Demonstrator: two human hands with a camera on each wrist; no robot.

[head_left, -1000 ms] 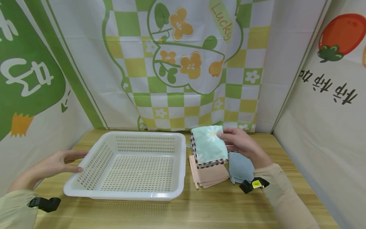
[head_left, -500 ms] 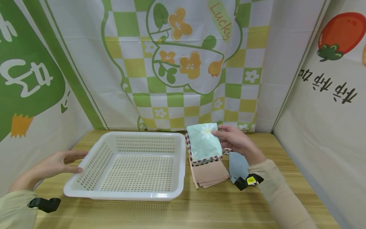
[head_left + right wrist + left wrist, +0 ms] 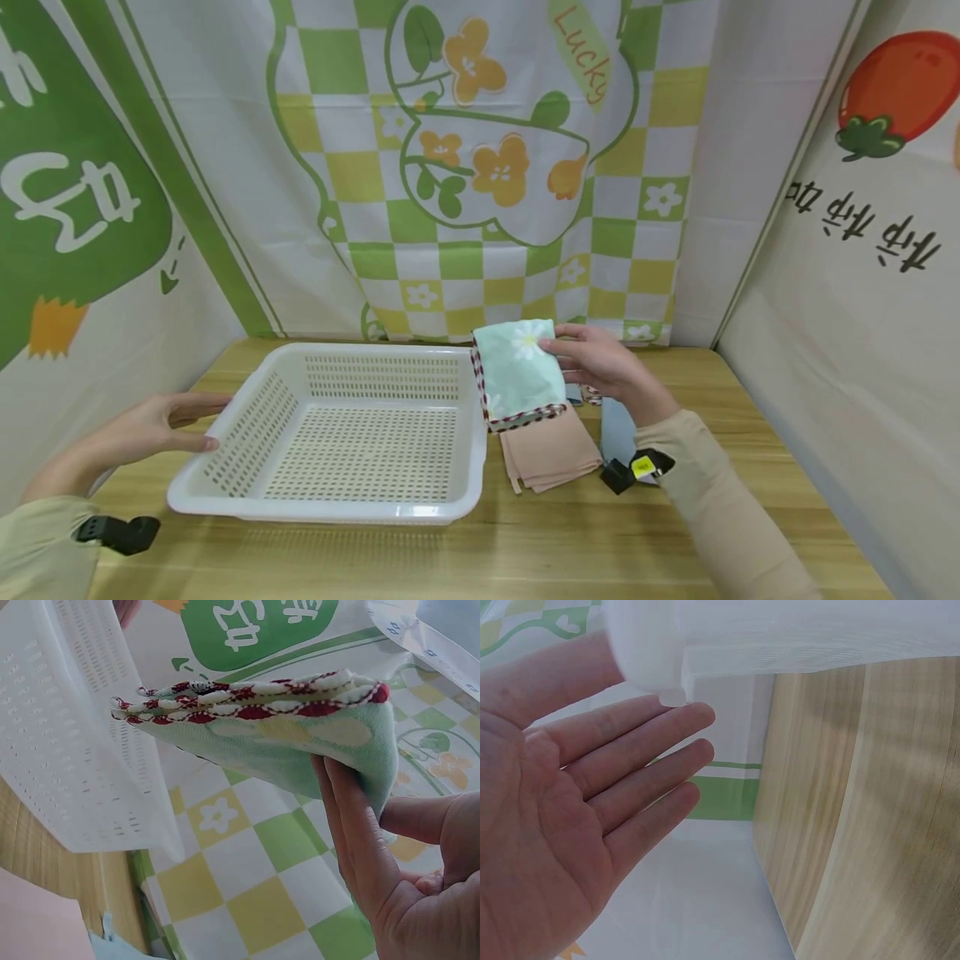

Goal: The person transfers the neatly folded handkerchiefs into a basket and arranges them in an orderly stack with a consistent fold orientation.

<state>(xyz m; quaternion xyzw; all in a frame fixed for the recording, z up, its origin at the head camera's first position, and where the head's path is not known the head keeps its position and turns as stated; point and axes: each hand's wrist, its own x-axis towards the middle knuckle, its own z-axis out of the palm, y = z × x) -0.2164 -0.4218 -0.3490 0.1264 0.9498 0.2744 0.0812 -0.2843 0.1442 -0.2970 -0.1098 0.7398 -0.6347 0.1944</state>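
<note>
Right hand [image 3: 600, 362] pinches a folded mint-green daisy-print cloth [image 3: 519, 375] up nr the white rectangular plastic basket [image 3: 322, 507]; left hand [image 3: 138, 429], w/ fingers straight, touches its rim. Prob. early on: no cloth inside yet; folded pink cloth [image 3: 555, 454] & blue-grey cloth [image 3: 615, 429] await on the wooden tabletop [image 3: 570, 550].

There is one white, rectangular, perforated plastic basket [image 3: 322, 510] and one pale wood-grain surface [image 3: 585, 550]. Three folded cloths can be told apart: one mint-green daisy-print cloth [image 3: 517, 375], one plain pink cloth [image 3: 555, 454] and one plain grey-blue cloth [image 3: 616, 427]. Further cloth edges [image 3: 592, 397] show, their number unclear. Bare hands count two: one left hand [image 3: 142, 429], one right hand [image 3: 606, 364].
</note>
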